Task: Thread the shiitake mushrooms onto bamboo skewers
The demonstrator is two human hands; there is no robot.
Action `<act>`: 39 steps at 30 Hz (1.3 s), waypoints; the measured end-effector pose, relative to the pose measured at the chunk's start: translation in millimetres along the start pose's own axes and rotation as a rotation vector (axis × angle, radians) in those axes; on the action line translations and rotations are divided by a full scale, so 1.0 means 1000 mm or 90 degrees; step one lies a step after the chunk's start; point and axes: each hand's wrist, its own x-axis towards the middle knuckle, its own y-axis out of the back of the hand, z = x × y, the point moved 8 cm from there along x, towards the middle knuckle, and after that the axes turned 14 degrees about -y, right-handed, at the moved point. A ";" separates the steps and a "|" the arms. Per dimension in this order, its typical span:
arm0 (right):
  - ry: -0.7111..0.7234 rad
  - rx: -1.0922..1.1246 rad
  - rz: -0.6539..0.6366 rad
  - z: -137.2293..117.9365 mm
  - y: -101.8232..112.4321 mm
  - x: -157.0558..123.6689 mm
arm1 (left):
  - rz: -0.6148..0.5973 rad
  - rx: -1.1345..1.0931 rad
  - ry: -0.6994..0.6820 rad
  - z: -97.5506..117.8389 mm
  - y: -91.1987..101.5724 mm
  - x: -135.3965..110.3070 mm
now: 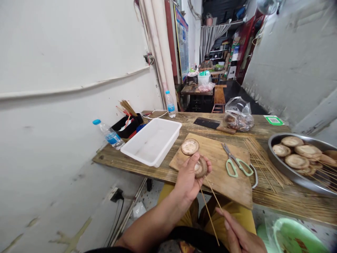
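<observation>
My left hand (186, 179) is closed around a brown-rimmed mushroom cap (202, 168), its pale underside facing me. Just past the fingertips is another mushroom cap (190, 147); whether it is threaded or resting on the wooden cutting board (210, 146) I cannot tell. Two thin bamboo skewers (210, 216) stick out below the held cap towards me. My right hand (243, 236) pinches the lower part of one, while the other hangs free of it. Green-handled scissors (235, 165) lie on the board with their handles spread.
Right of the board are loose skewers (265, 165) and a metal bowl (271, 147) of mushroom caps. A cleaver (207, 123) and a plastic bag (239, 116) lie behind. On the left stand a white tray (155, 163) and a water bottle (109, 135). A person (206, 64) sits far back.
</observation>
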 end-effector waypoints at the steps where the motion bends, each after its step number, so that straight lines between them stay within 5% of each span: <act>1: -0.003 0.005 0.006 -0.001 0.000 0.000 | -0.003 0.007 -0.001 -0.001 0.000 0.000; 16: 0.005 -0.007 0.065 -0.005 0.002 0.011 | 0.001 -0.033 0.079 -0.028 -0.002 -0.015; 21: 0.021 -0.029 0.026 -0.005 0.000 0.013 | 0.020 -0.100 0.128 -0.032 -0.002 -0.015; 27: -0.004 -0.051 -0.021 -0.006 0.001 0.016 | 0.026 -0.080 0.083 -0.026 -0.001 -0.012; 36: 0.021 -0.106 0.181 -0.021 0.014 0.049 | 0.029 -0.065 0.063 -0.030 -0.006 -0.012; 39: 0.041 -0.105 0.178 -0.029 0.013 0.050 | 0.032 -0.081 0.072 -0.029 -0.007 -0.011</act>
